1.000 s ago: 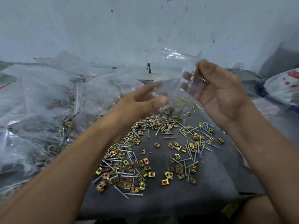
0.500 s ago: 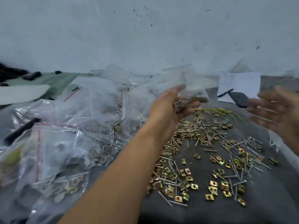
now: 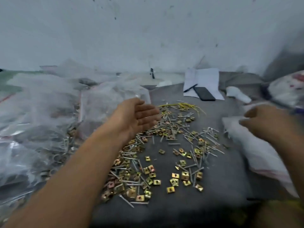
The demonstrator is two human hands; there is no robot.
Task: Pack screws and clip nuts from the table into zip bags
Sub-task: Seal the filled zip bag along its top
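Observation:
Silver screws (image 3: 194,140) and brass-coloured clip nuts (image 3: 152,174) lie scattered over the grey cloth table (image 3: 218,183). A big heap of filled zip bags (image 3: 41,122) covers the left side, and one clear bag (image 3: 115,99) lies on its right slope. My left hand (image 3: 139,116) hovers just right of that bag, palm up, fingers straight, holding nothing. My right hand (image 3: 263,120) is blurred, with its fingers loosely bent, above a stack of empty zip bags (image 3: 259,153) at the right edge. I see nothing in it.
Thin yellow wires (image 3: 182,106) lie behind the screws. Farther back are a sheet of paper (image 3: 205,76), a pen (image 3: 190,88) and a black phone (image 3: 204,93). A printed plastic sack (image 3: 287,89) sits at the far right. A white wall stands behind.
My left hand let go of the filled bag, which now lies on the left heap, and the hand is empty. My right hand dropped toward the stack of empty bags.

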